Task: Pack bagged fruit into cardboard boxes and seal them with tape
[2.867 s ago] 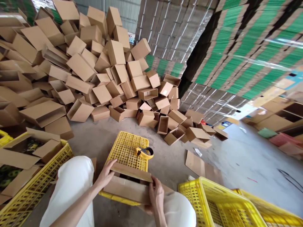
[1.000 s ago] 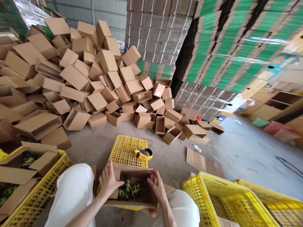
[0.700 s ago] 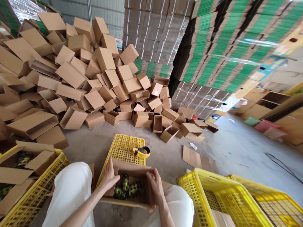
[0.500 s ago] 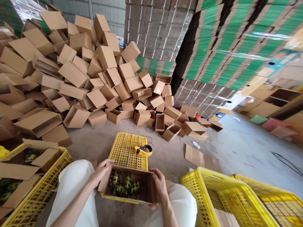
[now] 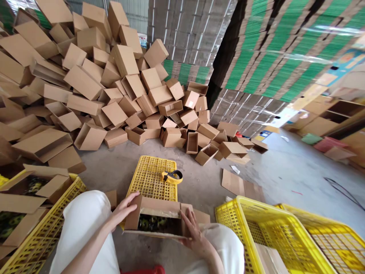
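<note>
A cardboard box (image 5: 161, 205) with its top uncovered sits between my knees, at the near end of an upturned yellow crate (image 5: 152, 167). Dark, shiny packets with yellow-green patches (image 5: 154, 222) show inside it, partly hidden by the flaps. My left hand (image 5: 124, 211) touches the box's left end flap, fingers stretched and apart. Against the right end flap lies my right hand (image 5: 196, 234), its fingers spread flat. A yellow tape dispenser (image 5: 172, 177) with a dark ring rests on the crate, beyond the box.
Left of my knee, a yellow crate (image 5: 64, 213) holds uncovered boxes of similar packets. At right stand two more yellow crates (image 5: 242, 213), the nearer with a cardboard box (image 5: 269, 258) inside. Ahead rises a heap of cardboard boxes (image 5: 114, 114). Flattened cardboard (image 5: 239, 184) lies on the floor.
The side flaps of the box are now folded inward, covering part of the packets. My right hand has shifted from gripping the box's right edge to lying spread on its flap.
</note>
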Motion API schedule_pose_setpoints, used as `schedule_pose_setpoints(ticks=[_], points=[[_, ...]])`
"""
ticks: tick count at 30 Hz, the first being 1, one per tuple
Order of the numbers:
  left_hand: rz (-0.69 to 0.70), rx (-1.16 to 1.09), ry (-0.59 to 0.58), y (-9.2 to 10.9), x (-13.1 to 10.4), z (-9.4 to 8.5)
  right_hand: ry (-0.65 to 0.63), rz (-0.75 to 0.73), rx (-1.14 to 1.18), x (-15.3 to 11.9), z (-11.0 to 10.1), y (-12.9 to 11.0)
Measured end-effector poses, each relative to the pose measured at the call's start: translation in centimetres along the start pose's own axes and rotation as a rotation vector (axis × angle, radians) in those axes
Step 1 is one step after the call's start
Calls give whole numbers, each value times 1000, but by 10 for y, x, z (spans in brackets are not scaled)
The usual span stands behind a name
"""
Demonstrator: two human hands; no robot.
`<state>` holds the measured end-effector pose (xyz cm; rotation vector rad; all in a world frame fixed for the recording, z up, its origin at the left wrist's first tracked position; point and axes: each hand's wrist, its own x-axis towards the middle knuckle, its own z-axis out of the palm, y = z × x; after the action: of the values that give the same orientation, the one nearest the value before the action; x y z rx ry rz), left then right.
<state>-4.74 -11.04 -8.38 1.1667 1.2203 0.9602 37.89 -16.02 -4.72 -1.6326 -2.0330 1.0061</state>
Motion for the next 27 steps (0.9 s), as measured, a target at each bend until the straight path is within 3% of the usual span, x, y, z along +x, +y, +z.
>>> schedule_pose_setpoints(ticks=[3,8,14,18,22,24,27], points=[[90,204,-28,-5,2,5,-43,45,111,-1,-6,-12],[105,303,-3,-14,10,12,111,40,128,19,-3,-37],[99,424,-38,-3,10,16,65,-95,187,23,13,-33],[66,270,35,13,5,0,88,-17,195,15,19,-33],[19,-14,179,22,1,-24,19,-107,235,18,19,-43],[-40,-134,210,23,0,-29,-19,-100,262,24,16,-48],[-71,-139,255,23,-1,-25,-73,-22,255,38,10,-51]])
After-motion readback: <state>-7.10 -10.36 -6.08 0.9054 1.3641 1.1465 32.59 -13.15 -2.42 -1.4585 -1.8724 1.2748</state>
